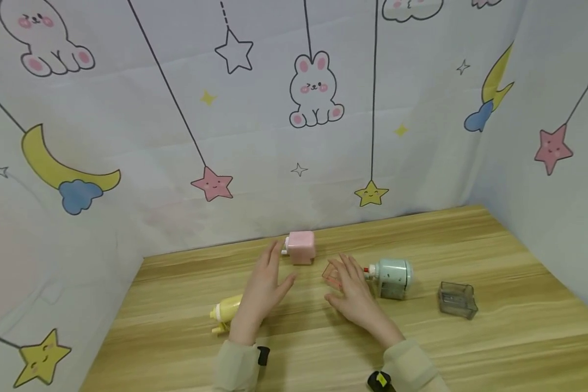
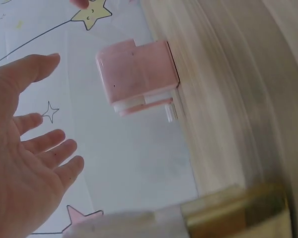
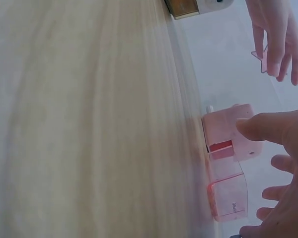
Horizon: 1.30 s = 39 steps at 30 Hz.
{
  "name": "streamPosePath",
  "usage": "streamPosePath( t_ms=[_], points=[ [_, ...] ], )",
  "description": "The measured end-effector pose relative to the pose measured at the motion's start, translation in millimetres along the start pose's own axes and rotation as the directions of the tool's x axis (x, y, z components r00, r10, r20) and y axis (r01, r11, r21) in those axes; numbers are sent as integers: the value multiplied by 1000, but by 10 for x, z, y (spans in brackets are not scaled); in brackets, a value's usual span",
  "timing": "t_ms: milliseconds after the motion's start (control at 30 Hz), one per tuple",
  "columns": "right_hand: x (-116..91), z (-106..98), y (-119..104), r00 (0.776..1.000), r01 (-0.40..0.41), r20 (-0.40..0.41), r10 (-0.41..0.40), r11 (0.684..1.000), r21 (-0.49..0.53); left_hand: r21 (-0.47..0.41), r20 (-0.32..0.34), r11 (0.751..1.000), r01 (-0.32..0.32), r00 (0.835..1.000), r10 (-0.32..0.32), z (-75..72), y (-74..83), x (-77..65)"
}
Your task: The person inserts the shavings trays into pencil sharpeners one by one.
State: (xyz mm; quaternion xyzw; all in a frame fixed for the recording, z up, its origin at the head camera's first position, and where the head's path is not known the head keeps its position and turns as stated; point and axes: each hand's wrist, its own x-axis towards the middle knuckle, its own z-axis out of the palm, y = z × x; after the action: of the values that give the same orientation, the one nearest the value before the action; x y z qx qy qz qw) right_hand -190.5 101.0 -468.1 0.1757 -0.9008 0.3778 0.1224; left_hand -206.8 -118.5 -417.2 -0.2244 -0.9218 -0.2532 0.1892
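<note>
A pink crank pencil sharpener (image 1: 301,246) stands near the back wall, its crank facing left. Just left of it is my left hand (image 1: 264,288), fingers extended and holding nothing; in the left wrist view, the palm (image 2: 20,163) is apart from the sharpener. My right hand (image 1: 355,296) hovers over a clear pink shavings drawer (image 1: 331,276), partly covering it. The right wrist view shows the drawer (image 3: 229,198) in front of the pink sharpener (image 3: 226,126), with the right thumb (image 3: 263,126) overlapping the sharpener; I cannot tell whether anything touches.
To the right of my right hand is a mint-green sharpener (image 1: 393,277). Farther right lies a clear grey drawer (image 1: 458,300). A yellow sharpener (image 1: 227,308) sits partly behind my left forearm. Printed cloth walls (image 1: 274,141) border the wooden tabletop (image 1: 509,348).
</note>
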Motion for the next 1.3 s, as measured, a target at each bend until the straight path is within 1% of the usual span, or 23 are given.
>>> streamPosePath(
  t_ms=[100, 200, 367, 467, 600, 833, 967, 1100, 1200, 1300],
  points=[
    [4, 3, 9, 1000, -10, 3, 10, 1000, 8, -38, 2, 999, 39, 999, -39, 67, 11, 56],
    [7, 4, 17, 1000, -26, 14, 26, 1000, 15, -102, 17, 992, 80, 997, -79, 137, 17, 103],
    [14, 1, 37, 997, -69, 30, 68, 997, 36, -197, 35, 974, 112, 994, -107, 264, 12, 151],
    [21, -4, 46, 995, -95, 37, 94, 995, 39, -214, 34, 968, 130, 992, -125, 331, 1, 176],
    [28, -11, 52, 992, -119, 47, 117, 992, 34, -226, 27, 959, 169, 986, -167, 405, -21, 227],
    [49, -14, 68, 993, -116, 35, 115, 992, 41, -262, 21, 934, 244, 969, -247, 480, -58, 343],
    [60, -17, 69, 991, -126, 47, 124, 991, 44, -261, 30, 930, 258, 965, -259, 518, -119, 390],
    [66, -21, 68, 989, -141, 58, 139, 989, 38, -254, 63, 929, 269, 963, -261, 546, -189, 416],
    [66, -20, 78, 987, -154, 47, 153, 988, 29, -285, 83, 924, 255, 967, -241, 556, -227, 423],
    [83, -13, 89, 985, -171, 30, 171, 985, 10, -329, 95, 913, 242, 970, -223, 560, -257, 436]
  ],
)
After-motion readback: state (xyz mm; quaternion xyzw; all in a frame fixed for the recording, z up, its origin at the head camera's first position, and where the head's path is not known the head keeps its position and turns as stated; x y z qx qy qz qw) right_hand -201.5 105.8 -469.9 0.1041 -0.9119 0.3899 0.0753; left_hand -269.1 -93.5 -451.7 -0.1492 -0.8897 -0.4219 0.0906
